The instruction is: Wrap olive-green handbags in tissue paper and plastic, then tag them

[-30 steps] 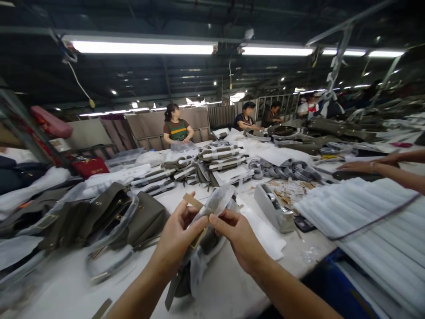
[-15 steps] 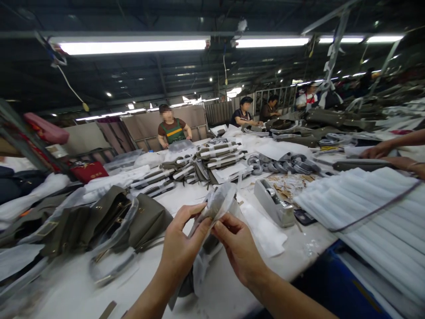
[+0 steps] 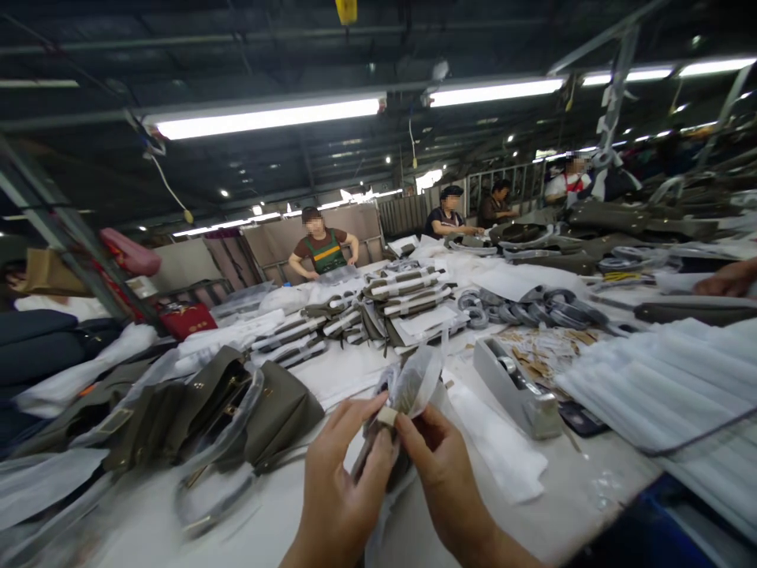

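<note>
Between my hands is a dark piece wrapped in cloudy plastic film [image 3: 419, 377], its kind partly hidden by my fingers. My left hand [image 3: 343, 477] grips the wrapped piece from the left, thumb and fingers closed on it. Across its near side lies a small beige strip [image 3: 387, 416], which looks like tape. My right hand [image 3: 446, 473] is closed, its thumb and fingertips pinching at the strip's right end and the film. Just to the right stands a grey tape dispenser [image 3: 514, 390] on the white table [image 3: 284, 505].
Olive-grey handbags [image 3: 275, 414] with plastic-wrapped handles lie on the left. Beyond my hands are stacked wrapped straps [image 3: 408, 288] and coiled straps [image 3: 532, 308]. White foam sheets [image 3: 662, 379] cover the right side, near a co-worker's hand [image 3: 730, 278]. Another person [image 3: 324, 244] stands across the table.
A small beige strip now shows on the wrapped piece between my fingertips. My hands have shifted slightly. The whole view has moved, so the surroundings sit lower and further right.
</note>
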Motion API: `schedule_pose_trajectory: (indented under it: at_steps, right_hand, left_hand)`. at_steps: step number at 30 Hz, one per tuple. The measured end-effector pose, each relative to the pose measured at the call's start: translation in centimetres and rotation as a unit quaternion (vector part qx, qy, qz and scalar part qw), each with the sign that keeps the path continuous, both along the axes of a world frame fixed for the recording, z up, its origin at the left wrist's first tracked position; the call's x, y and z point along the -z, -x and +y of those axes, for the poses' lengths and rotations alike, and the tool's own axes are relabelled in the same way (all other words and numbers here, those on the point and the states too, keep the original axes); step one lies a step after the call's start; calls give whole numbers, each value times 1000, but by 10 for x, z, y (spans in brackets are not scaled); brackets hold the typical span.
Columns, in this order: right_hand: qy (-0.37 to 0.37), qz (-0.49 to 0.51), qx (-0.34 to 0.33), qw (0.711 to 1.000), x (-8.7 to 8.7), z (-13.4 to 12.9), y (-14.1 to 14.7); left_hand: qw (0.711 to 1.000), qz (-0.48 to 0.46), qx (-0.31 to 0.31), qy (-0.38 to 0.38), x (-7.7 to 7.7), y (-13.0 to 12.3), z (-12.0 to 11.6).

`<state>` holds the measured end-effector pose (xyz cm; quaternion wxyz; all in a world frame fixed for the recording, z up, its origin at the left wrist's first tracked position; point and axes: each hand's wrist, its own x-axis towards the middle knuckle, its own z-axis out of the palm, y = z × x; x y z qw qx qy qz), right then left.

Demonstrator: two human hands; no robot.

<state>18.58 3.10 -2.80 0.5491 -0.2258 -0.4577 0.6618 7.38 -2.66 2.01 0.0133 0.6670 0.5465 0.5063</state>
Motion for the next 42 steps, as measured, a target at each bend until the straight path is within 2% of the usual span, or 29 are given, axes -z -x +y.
schedule_pose_trajectory:
  at_steps: [5,10,17,20,23,30,33,36,37,39,40,42]
  right_hand:
    - [-13,30,20,999,9,7,9]
    - [-32,-15,32,999,3,2,3]
    - [1,9,53,999,-3,-4,7]
    - [10,11,52,999,-4,-4,7]
    - [6,10,55,998,-4,-3,6]
    - [-43,-36,44,997,-1,-4,-3]
    - [-16,-24,33,999,-3,1,-9]
    - [18,10,-16,1000,-5,2,-13]
    - [23,20,-34,999,-6,1,-14]
    - [20,29,-53,998,-8,-1,-14]
    - [4,17,-54,998,-9,-1,-15]
    - [-75,-45,-46,995,-9,4,-24]
  left_hand:
    - [988,142,-42,-41,-4,7,3]
    - [972,205,-111,-35,-2,1,0]
    - [904,326,-252,-110,8,-16,1]
    - [886,366,-267,-93,11,-20,-1]
    - [889,366,-268,-56,16,-25,-3]
    - [921,301,-246,-31,31,-28,2]
    - [954,248,-170,-7,27,-19,-3]
    - [989,100,-68,82,13,-7,-11]
    - [991,22,-55,118,8,-4,-13]
    - [971,-133,-50,192,0,0,-13]
    - [956,-194,-51,217,-2,1,-12]
    - [932,-265,-50,241,-3,1,-10]
